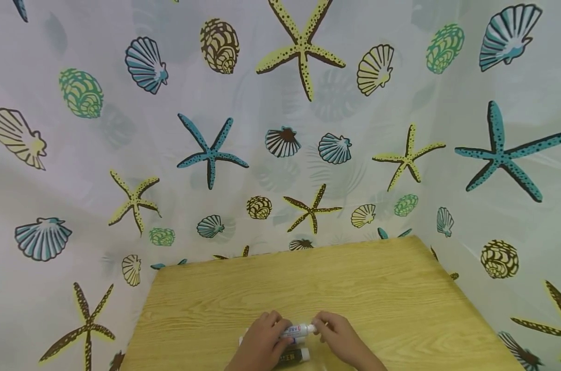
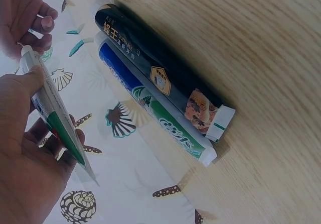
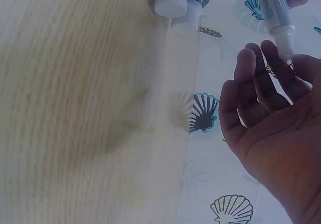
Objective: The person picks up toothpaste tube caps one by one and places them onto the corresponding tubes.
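Note:
My left hand (image 1: 265, 340) grips a white toothpaste tube (image 2: 55, 106) with green and red on its lower part. It holds the tube just above the table, with the narrow white cap end (image 3: 284, 42) toward my right hand (image 1: 340, 337). The thumb and forefinger of the right hand are at that cap, one on each side, while its other fingers curl loosely. Beneath the left hand, a black toothpaste tube (image 2: 155, 66) with a white cap lies beside a blue, green and white tube (image 2: 150, 101). The left hand partly covers these two in the head view.
The wood-grain table (image 1: 280, 283) spreads out beyond both hands. A white curtain (image 1: 261, 103) printed with starfish and shells hangs close along the back and both sides of the table.

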Available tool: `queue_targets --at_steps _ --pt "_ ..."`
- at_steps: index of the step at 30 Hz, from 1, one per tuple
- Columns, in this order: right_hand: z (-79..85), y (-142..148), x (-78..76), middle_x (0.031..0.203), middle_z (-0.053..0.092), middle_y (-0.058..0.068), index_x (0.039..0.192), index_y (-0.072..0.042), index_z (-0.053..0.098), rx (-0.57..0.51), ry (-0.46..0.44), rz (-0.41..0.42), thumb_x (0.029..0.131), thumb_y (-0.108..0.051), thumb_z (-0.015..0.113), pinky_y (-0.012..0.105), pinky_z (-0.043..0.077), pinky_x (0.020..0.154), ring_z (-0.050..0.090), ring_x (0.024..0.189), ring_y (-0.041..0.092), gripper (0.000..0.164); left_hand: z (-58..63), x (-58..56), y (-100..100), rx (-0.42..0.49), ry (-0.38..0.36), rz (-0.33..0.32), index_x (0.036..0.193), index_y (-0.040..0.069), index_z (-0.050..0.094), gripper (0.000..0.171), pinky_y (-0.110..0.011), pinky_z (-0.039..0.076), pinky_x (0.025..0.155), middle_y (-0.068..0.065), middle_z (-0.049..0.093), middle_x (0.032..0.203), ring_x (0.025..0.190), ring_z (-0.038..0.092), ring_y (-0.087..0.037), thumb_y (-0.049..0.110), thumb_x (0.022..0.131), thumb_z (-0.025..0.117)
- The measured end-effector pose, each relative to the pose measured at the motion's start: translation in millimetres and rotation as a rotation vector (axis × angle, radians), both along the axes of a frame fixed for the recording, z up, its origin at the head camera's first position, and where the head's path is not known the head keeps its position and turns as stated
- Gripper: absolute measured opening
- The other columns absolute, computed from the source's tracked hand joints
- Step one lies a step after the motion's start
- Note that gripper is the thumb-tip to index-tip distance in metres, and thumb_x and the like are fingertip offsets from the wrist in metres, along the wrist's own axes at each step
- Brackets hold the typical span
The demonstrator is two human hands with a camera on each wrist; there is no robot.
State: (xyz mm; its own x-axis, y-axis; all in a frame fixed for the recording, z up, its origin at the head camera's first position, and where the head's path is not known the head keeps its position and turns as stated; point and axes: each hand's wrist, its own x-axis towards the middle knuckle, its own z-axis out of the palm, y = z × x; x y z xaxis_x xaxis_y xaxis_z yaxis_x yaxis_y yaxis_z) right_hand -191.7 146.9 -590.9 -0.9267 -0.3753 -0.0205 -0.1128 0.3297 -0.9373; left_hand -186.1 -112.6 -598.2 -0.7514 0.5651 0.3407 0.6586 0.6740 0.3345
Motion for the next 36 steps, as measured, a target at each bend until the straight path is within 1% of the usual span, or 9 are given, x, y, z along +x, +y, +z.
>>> queue_targets --at_steps 4,7,12,16,19,23,28,32,36 --pt "0.0 0.4 2.0 0.119 0.069 0.013 0.120 -0.007 0.071 0.005 0.019 -0.039 0.114 -0.040 0.047 0.032 0.056 0.077 0.064 0.087 0.013 0.040 -0.7 -0.3 1.4 0.012 0.006 0.003 0.120 0.018 0.072 0.022 -0.017 0.043 0.072 0.010 0.058 0.101 0.082 0.042 0.002 0.031 0.102 0.072" --pt "0.6 1.2 3.5 0.125 0.067 0.013 0.126 -0.008 0.069 -0.023 0.044 -0.077 0.112 -0.032 0.056 0.029 0.056 0.077 0.064 0.085 0.011 0.031 0.0 -0.7 1.2 0.013 -0.005 0.001 0.120 0.018 0.072 0.022 -0.018 0.044 0.072 0.009 0.059 0.101 0.082 0.043 0.002 0.031 0.103 0.072" --pt "1.8 3.1 5.5 0.121 0.065 0.014 0.122 -0.010 0.067 -0.089 0.065 -0.072 0.103 -0.015 0.069 0.024 0.054 0.076 0.063 0.085 0.010 0.020 2.0 -0.6 -0.4 0.008 -0.051 0.002 0.122 0.018 0.072 0.023 -0.019 0.045 0.073 0.009 0.059 0.102 0.083 0.043 0.001 0.031 0.104 0.070" --pt "1.3 3.5 5.9 0.117 0.065 0.014 0.116 -0.009 0.068 -0.096 0.066 -0.056 0.101 -0.011 0.071 0.023 0.054 0.075 0.064 0.085 0.012 0.015 1.1 -0.2 -0.2 0.009 -0.045 0.001 0.122 0.018 0.072 0.023 -0.019 0.045 0.074 0.010 0.059 0.102 0.084 0.043 0.000 0.031 0.103 0.071" --pt "1.7 3.2 5.6 0.114 0.066 0.013 0.112 -0.009 0.069 -0.087 0.056 -0.057 0.102 -0.012 0.070 0.023 0.054 0.073 0.063 0.082 0.011 0.011 -1.0 -0.4 0.4 0.015 -0.015 -0.007 0.120 0.018 0.072 0.022 -0.019 0.044 0.073 0.010 0.058 0.101 0.083 0.042 0.000 0.030 0.102 0.073" --pt "3.5 2.8 5.0 0.110 0.066 0.011 0.111 -0.006 0.070 -0.059 0.050 -0.057 0.103 -0.015 0.069 0.021 0.052 0.068 0.059 0.075 0.006 0.012 -3.4 -1.2 0.4 0.015 0.005 -0.012 0.120 0.018 0.072 0.022 -0.018 0.043 0.073 0.010 0.058 0.101 0.083 0.042 0.000 0.030 0.101 0.073" --pt "2.4 2.4 4.0 0.106 0.067 0.010 0.113 -0.005 0.070 -0.038 0.048 -0.056 0.106 -0.021 0.065 0.021 0.053 0.069 0.058 0.073 0.007 0.018 -4.8 -2.4 0.5 0.008 -0.011 -0.010 0.121 0.018 0.072 0.023 -0.019 0.044 0.073 0.010 0.059 0.102 0.084 0.043 0.001 0.031 0.102 0.073" --pt "1.5 2.1 2.8 0.103 0.068 0.010 0.114 -0.007 0.069 -0.052 0.034 -0.056 0.109 -0.026 0.062 0.024 0.056 0.075 0.063 0.078 0.011 0.021 -5.6 -3.1 0.8 0.008 -0.022 -0.009 0.121 0.018 0.072 0.023 -0.018 0.044 0.073 0.010 0.059 0.103 0.084 0.043 0.001 0.032 0.102 0.073" --pt "0.7 2.2 2.8 0.106 0.068 0.010 0.114 -0.008 0.069 -0.059 0.035 -0.063 0.109 -0.029 0.062 0.025 0.056 0.075 0.063 0.080 0.010 0.022 -4.3 -2.6 1.3 0.021 -0.028 -0.012 0.120 0.017 0.072 0.023 -0.018 0.044 0.072 0.009 0.059 0.102 0.083 0.042 0.002 0.031 0.102 0.073"
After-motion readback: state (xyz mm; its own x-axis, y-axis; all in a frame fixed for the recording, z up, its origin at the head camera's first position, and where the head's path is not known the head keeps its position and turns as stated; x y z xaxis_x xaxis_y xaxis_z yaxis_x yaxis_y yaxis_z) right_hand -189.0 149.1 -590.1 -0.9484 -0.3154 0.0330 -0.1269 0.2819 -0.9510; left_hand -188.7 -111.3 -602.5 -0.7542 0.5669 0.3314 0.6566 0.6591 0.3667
